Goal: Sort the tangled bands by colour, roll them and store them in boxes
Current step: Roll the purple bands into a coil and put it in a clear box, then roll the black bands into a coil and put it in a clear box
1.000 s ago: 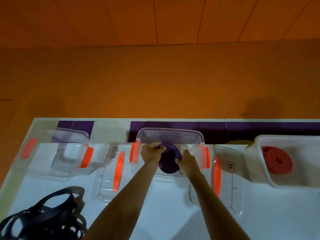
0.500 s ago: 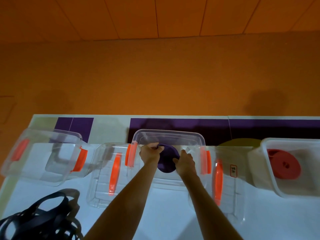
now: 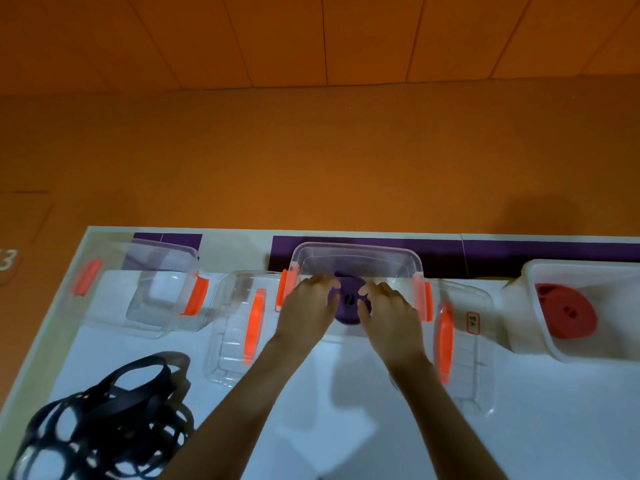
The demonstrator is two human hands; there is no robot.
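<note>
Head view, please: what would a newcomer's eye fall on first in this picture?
The left hand and right hand meet at the middle of the table, holding a purple roll inside a clear box with orange latches. At far right a red roll sits in a white box, and a tangle of black bands sprawls at the near left corner.

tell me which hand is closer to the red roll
Right. The right hand holds the purple roll, left of the red roll; the left hand is farther left.
</note>
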